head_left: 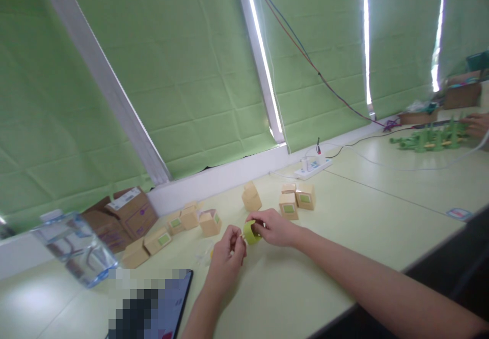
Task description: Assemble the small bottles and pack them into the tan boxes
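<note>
My right hand (275, 228) is closed on a yellow-green curved piece (251, 232), its fingertips gripping the right side. Just left of that piece, my left hand (230, 251) is closed in a pinch. A small pale tip shows between the left fingers and the green piece; what it belongs to is mostly hidden. Clear plastic wrapping (204, 252) with a bit of yellow lies on the table beside my left hand. Behind my hands stands a small tan carton (251, 197) with a peaked top. Another small carton (211, 223) with a green label is to the left.
More small cartons (298, 199) are grouped at the back right and in a row at the left. A large water bottle (76, 247), a cardboard box (132, 217) and a tablet-like screen (173, 303) are at left. Farther right are a power strip (313, 168), green parts (431, 138) and another person's hand (477, 124).
</note>
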Available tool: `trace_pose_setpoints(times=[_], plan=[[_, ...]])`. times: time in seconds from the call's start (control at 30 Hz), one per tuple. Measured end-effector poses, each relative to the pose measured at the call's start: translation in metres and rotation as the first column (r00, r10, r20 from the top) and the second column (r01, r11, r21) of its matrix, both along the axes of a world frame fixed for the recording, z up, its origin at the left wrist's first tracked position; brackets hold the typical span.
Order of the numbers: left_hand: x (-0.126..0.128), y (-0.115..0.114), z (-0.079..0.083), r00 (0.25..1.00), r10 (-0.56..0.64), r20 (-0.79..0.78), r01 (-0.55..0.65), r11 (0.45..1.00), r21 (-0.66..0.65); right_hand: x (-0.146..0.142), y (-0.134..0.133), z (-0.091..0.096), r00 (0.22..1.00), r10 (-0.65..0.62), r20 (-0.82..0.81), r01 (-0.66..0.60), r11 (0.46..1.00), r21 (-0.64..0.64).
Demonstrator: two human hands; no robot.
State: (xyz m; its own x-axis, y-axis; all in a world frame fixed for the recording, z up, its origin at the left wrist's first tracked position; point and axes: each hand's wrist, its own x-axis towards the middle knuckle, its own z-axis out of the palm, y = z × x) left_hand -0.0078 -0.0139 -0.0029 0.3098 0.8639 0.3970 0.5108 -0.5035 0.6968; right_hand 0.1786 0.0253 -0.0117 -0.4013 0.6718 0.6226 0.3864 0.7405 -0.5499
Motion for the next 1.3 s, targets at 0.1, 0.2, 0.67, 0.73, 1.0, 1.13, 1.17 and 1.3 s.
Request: trace_pose_setpoints(times=[0.1, 0.2, 0.67, 0.73, 1.0, 1.13, 1.17, 1.3], plan=[[-0.002, 0.003, 0.000, 0.998, 0.024, -0.059, -0.021, 0.999, 0.045, 0.001, 0.000, 0.001, 0.999, -0.005, 0.033, 0.004, 1.000, 0.022], [-0.004, 0.007, 0.000, 0.996, 0.044, -0.081, -0.037, 0.996, 0.084, 0.002, 0.000, 0.003, 0.999, 0.018, 0.047, -0.019, 1.000, 0.025], [-0.016, 0.010, -0.001, 0.989, 0.105, -0.104, -0.088, 0.984, 0.157, 0.006, -0.005, 0.003, 0.994, 0.109, 0.001, -0.109, 0.988, -0.110], [-0.015, 0.010, -0.001, 0.990, 0.109, -0.090, -0.094, 0.983, 0.157, 0.008, -0.008, 0.007, 0.991, 0.133, -0.024, -0.135, 0.979, -0.153], [-0.018, 0.010, 0.003, 0.994, 0.110, -0.021, -0.105, 0.979, 0.176, 0.003, -0.011, 0.009, 0.995, 0.088, -0.045, -0.095, 0.977, -0.188], [-0.018, 0.009, 0.004, 1.000, 0.011, 0.008, -0.012, 0.986, 0.165, 0.001, -0.005, 0.004, 0.991, 0.066, -0.120, -0.094, 0.966, -0.242], [-0.017, 0.009, 0.003, 1.000, -0.021, -0.015, 0.024, 0.984, 0.178, 0.000, -0.003, 0.002, 0.985, 0.075, -0.155, -0.115, 0.958, -0.262], [-0.015, 0.012, 0.002, 0.992, 0.002, -0.130, 0.033, 0.964, 0.265, -0.005, -0.001, -0.003, 0.949, 0.149, -0.276, -0.248, 0.895, -0.370]])
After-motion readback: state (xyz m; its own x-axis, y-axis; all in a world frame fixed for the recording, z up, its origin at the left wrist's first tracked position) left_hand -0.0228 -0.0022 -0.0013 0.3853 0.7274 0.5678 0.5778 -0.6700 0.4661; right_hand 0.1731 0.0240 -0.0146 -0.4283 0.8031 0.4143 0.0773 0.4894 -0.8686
